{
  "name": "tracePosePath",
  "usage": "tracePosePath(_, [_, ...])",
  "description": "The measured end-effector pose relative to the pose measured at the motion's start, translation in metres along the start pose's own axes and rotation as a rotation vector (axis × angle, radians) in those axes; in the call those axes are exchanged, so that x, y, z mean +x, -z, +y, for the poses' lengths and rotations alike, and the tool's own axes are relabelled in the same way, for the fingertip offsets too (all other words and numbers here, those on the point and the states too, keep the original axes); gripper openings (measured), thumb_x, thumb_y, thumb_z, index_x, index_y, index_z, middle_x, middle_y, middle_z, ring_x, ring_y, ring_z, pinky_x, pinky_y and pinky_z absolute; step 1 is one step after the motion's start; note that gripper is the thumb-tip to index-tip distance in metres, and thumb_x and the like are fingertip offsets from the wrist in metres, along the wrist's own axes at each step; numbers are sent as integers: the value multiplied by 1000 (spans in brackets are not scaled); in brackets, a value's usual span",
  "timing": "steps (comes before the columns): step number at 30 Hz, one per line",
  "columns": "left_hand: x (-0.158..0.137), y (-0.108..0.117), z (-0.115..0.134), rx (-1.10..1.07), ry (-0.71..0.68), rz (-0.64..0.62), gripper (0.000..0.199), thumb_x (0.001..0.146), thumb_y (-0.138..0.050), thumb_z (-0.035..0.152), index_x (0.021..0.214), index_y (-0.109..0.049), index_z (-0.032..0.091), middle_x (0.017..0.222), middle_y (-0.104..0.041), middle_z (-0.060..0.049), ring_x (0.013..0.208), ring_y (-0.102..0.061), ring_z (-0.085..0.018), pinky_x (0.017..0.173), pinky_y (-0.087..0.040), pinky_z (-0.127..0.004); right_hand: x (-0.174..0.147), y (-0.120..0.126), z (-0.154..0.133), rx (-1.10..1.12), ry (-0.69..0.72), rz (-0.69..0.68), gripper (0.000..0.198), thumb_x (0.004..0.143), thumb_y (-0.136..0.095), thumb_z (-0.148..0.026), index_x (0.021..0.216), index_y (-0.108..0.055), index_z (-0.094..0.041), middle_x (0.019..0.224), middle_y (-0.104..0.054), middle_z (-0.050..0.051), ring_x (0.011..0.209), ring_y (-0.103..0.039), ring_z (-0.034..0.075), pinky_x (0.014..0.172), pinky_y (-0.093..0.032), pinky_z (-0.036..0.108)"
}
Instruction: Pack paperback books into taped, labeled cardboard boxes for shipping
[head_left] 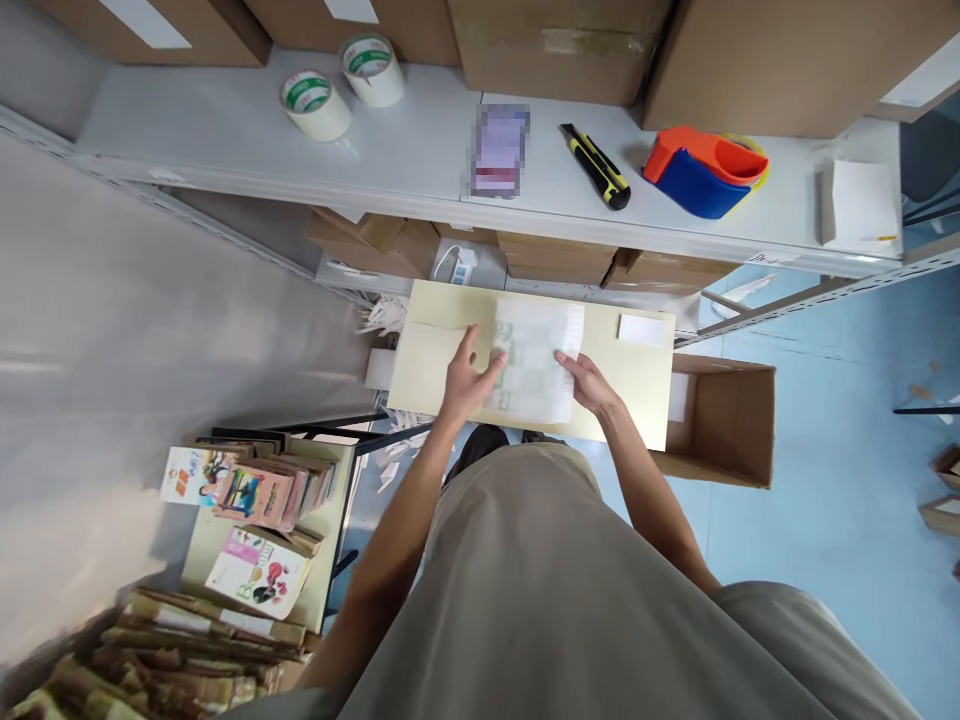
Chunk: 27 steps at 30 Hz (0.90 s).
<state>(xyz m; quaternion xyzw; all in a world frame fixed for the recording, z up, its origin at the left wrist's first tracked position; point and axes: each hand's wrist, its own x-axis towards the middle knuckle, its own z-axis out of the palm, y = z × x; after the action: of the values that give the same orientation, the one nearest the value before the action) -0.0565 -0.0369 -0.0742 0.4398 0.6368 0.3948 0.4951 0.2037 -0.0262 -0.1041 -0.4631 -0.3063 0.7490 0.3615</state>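
Packet (534, 392), white with pale green print, at frame centre, over the cream tabletop (646, 395). I see the right hand (589, 383) pinching its right edge, thumb on top. Left hand (465, 384) at its left side, index spread from thumb; whether it grips, I can't tell. Black-and-yellow utility knife (596, 168) on grey shelf (427, 150), upper right of frame.

Grey-green shirt (555, 600), dark shoes (484, 445), bare forearms (401, 520)
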Motion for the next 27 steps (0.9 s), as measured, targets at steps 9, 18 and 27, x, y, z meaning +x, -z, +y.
tracePosePath(9, [-14,25,36,-337,169,-196,56,77,-103,62,111,-89,20,106,-89,-11,105,-84,-38,85,-70,-48,-13,-6,-24,97,26,-158,69,71,-101,-80,106,-83,-23,114,-90,11,133,-79,39,114,-67,53])
tracePosePath(18, [-3,19,8,-83,134,-38,78,77,-97,74,132,-83,19,139,-83,-18,130,-78,-39,100,-68,-46,1,-9,-12,-14,23,-117,69,74,-97,-84,102,-79,-24,103,-87,8,112,-81,32,94,-69,43])
tracePosePath(27, [-25,-29,-35,517,19,-155,71,95,-88,44,160,-68,24,154,-77,-20,131,-79,-43,114,-63,-54,29,-59,37,-242,35,78,70,75,-82,-92,87,-63,-26,73,-65,-2,71,-61,17,62,-51,30])
